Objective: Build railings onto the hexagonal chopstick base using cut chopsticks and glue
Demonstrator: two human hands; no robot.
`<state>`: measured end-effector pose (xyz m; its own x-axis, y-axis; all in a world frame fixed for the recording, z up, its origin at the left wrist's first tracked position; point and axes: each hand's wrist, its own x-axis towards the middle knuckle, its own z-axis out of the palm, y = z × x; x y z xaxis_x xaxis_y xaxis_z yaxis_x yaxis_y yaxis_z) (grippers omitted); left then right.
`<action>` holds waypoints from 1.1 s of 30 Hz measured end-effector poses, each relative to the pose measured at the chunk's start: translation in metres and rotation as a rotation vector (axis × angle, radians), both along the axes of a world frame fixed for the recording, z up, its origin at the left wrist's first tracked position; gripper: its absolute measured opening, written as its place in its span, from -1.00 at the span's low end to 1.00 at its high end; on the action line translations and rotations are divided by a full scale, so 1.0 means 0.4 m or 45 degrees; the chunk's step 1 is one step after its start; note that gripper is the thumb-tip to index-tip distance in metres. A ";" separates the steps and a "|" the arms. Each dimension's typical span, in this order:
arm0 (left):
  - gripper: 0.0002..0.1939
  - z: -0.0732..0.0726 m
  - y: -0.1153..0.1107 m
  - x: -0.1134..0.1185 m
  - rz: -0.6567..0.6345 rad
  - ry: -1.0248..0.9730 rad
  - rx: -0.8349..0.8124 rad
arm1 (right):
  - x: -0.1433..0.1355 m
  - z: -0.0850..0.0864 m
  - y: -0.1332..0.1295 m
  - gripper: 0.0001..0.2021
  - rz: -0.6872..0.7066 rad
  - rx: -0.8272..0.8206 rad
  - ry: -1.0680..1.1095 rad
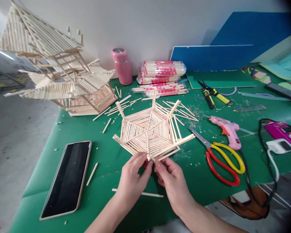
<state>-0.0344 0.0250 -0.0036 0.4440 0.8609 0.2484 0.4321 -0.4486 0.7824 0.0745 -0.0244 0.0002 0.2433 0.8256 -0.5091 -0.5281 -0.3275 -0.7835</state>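
Observation:
A hexagonal frame [147, 129] made of thin wooden sticks lies on the green table, with short posts standing up at its corners. At its near corner, the fingers of my left hand [135, 174] pinch the base of the front post. My right hand [171, 178] is just to the right, thumb and fingers closed on the end of a thin stick [169, 154] that runs along the frame's near right edge. Behind my wrists a loose stick [152, 194] lies on the table, partly covered by my left hand.
A stick pagoda [87, 87] stands at the back left, a phone [66, 179] at the left. Scissors [223, 158], a pink glue gun [226, 129] and pliers [214, 95] lie right. A pink flask [122, 68] and bagged sticks [161, 72] are behind.

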 end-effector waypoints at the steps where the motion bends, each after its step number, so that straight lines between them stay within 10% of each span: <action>1: -0.92 0.000 -0.001 0.001 0.002 0.001 0.002 | 0.001 0.000 0.000 -0.71 -0.001 -0.004 0.005; 33: -0.89 0.012 -0.011 0.001 -0.004 0.032 -0.060 | 0.007 -0.005 -0.002 -0.71 0.037 -0.028 0.055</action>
